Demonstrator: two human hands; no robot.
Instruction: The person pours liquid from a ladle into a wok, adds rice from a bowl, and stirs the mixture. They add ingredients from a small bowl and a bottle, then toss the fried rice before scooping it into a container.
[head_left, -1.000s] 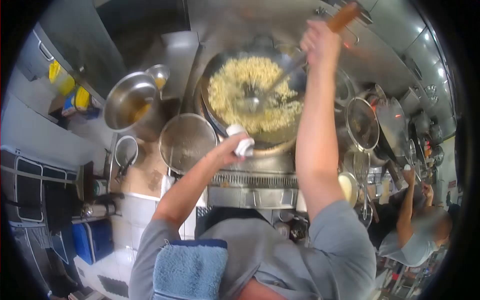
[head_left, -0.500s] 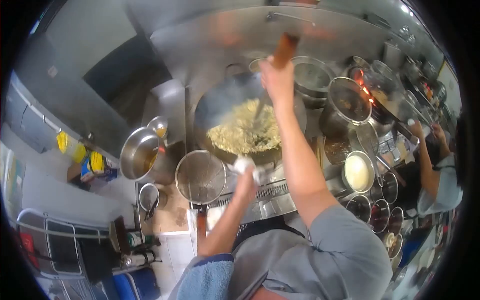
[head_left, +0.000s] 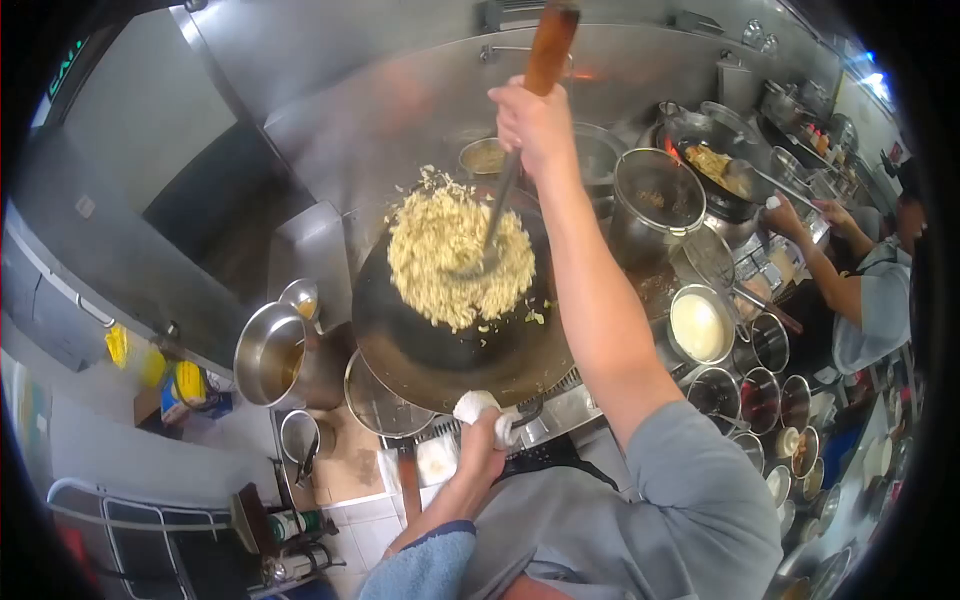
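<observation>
Wok sits tipped up right in front of us, yellow rice piled in its far side. Our left hand squeezes white cloth on wok's near rim. Our right hand wraps tight round ladle up high, scoop end down in rice. Shiny bowl sits left of wok. Other person's hand is at far right
</observation>
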